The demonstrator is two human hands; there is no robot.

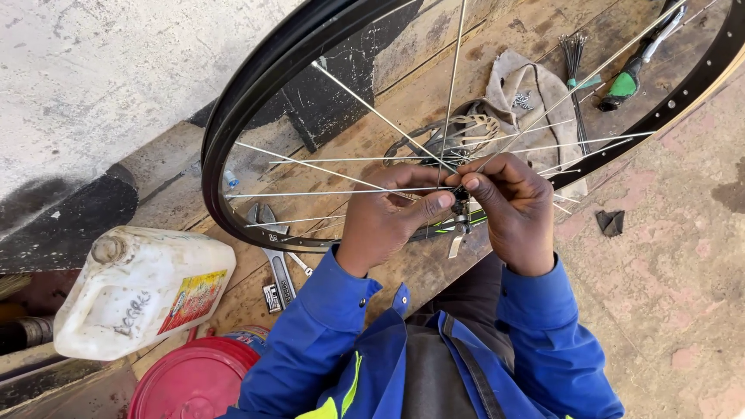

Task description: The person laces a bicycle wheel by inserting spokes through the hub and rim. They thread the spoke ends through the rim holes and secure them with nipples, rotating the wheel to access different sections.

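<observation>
From the head camera, your fingers hide the wheel's hub point(462, 203), and the rim point(233, 124) runs off the top edge. Your left hand point(386, 217) and right hand point(508, 208) meet at that hub, fingers pinched together on a spoke point(341, 193), the wheel standing on the wooden desk point(403, 101). A spanner point(276, 262) lies under the rim, a white jerrycan point(140, 291) and a red lid point(194, 380) to your left. A rag point(535, 89), loose spokes point(576, 70) and a green-handled tool point(625, 81) lie behind.
</observation>
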